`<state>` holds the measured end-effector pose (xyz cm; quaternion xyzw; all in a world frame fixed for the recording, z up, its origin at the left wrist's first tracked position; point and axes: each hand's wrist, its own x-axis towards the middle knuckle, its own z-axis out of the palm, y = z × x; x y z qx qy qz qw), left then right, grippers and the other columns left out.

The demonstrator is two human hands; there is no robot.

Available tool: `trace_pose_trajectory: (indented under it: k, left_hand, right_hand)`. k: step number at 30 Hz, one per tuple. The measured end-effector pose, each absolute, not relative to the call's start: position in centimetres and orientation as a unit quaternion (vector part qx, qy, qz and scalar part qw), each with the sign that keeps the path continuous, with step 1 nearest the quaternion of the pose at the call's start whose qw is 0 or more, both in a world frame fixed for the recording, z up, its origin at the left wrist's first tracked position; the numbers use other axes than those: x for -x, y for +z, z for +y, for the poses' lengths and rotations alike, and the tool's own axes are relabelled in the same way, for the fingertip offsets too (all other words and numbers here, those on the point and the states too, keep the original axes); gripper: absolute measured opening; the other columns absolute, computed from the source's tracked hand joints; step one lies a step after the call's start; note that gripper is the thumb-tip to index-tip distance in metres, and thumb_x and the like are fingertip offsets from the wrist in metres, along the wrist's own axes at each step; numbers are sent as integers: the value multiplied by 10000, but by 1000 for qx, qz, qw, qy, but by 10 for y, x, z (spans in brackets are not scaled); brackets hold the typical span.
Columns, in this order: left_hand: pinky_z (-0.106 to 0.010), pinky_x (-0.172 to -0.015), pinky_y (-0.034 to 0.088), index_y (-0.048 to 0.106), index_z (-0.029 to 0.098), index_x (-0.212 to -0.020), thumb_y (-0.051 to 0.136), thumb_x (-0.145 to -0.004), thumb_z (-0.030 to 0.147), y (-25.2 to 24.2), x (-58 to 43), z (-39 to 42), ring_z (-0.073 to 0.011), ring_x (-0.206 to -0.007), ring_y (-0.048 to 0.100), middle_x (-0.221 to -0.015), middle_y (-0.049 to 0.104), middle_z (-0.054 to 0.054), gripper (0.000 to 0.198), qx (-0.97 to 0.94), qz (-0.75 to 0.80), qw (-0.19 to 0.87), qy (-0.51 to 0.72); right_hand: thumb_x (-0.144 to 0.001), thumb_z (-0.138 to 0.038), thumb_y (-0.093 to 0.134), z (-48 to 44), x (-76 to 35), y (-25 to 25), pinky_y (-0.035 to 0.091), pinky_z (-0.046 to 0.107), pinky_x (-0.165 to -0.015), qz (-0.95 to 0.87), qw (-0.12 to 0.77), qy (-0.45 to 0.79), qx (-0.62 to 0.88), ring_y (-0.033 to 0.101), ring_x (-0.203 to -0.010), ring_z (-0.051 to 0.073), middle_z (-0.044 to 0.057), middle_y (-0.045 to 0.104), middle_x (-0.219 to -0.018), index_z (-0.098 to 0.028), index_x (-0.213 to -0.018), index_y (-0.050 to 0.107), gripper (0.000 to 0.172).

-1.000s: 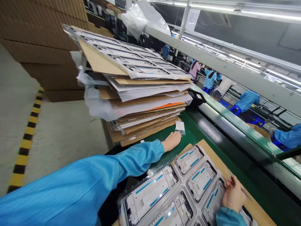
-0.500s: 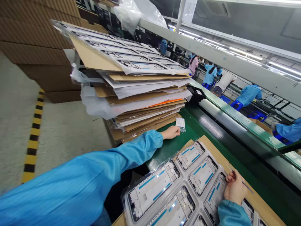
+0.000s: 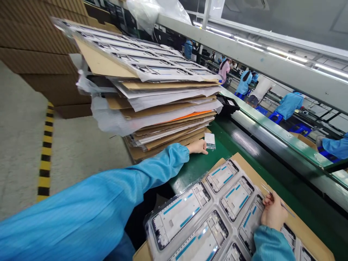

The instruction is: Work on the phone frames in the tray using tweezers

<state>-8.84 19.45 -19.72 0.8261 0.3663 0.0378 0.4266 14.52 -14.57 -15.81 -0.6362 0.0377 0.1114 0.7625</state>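
Head view: clear tray [image 3: 216,201] holds grey frames [image 3: 181,216] with blue strips [image 3: 173,207].

grey frames [image 3: 181,215], blue strips [image 3: 173,206], green worktop [image 3: 226,144], black-and-yellow striped tape [image 3: 46,145]

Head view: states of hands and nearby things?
Left hand: fingers curled, beside small bag, contact unclear
Right hand: closed around thin tool
Thin tool: held, ends protruding
Small bag: lying on green surface
Near tray: holding frames, resting on cardboard
Stack: layered, edges uneven
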Motion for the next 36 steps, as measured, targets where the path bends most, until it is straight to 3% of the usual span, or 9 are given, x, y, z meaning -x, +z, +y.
trace_pose_trajectory:
  k: [6,8,10,15,21,26,30,33,36]
  left_hand:
    - [-207,-521,274,630,94,-750,774,-555,295,-196,79,200,-91,-545,449,-643,572,-31,315,-826,384,412,14]
    - [-198,-521,293,641,93,-759,695,-636,306,-192,86,196,-84,-544,456,-668,589,-34,253,-828,350,439,9]
    - [-187,-518,323,650,97,-834,543,-764,379,-191,100,191,-79,-541,472,-722,609,-39,310,-821,326,468,17]
    - [-168,-534,360,636,95,-844,489,-795,441,-196,139,179,-75,-594,469,-696,554,-38,379,-798,343,485,98]
    - [-138,-460,257,550,75,-841,681,-703,527,-140,85,137,-26,-561,369,-707,461,-8,491,-617,296,709,168]
    - [-186,-524,369,610,42,-890,756,-633,521,-96,-16,41,-51,-572,447,-716,486,-22,564,-568,101,813,80]
    - [-177,-522,325,594,41,-838,736,-658,511,-137,-53,-27,-46,-574,432,-691,484,-17,522,-504,75,856,85]
    - [-185,-527,331,619,37,-995,748,-639,491,-174,-62,-39,-65,-580,472,-735,558,-46,591,-499,127,854,79]
    - [-187,-502,342,607,25,-1018,757,-622,486,-176,-55,-34,-69,-550,478,-726,574,-54,626,-477,135,864,85]
  right_hand:
    - [-550,-324,760,-145,-142,-156,365,203,-430,26,754,110,647,472,-476,84,5,547,-608,-114,-779,484,416]
    - [-554,-344,756,-145,-142,-157,351,201,-418,29,754,109,647,456,-463,80,-1,542,-600,-113,-783,489,421]
    - [-557,-371,755,-145,-142,-158,340,203,-411,31,757,109,644,444,-456,79,-7,537,-596,-116,-783,489,433]
    - [-582,-410,746,-146,-143,-162,350,196,-428,24,759,110,641,443,-480,72,-18,539,-619,-127,-797,477,445]
    - [-615,-425,713,-148,-142,-167,351,194,-435,14,746,120,655,429,-478,66,-32,521,-611,-135,-802,456,430]
    - [-651,-497,671,-147,-136,-175,357,209,-448,9,720,91,688,420,-453,73,-30,497,-555,-129,-766,467,436]
    - [-607,-566,697,-153,-142,-170,342,233,-428,-19,717,121,686,415,-445,94,-19,476,-538,-139,-726,452,506]
    - [-540,-528,778,-173,-150,-164,326,228,-424,-53,706,161,688,431,-465,101,7,532,-603,-122,-794,493,558]
    - [-682,-552,719,-200,-152,-163,377,211,-520,-103,665,137,727,467,-531,86,14,560,-657,-107,-879,529,522]
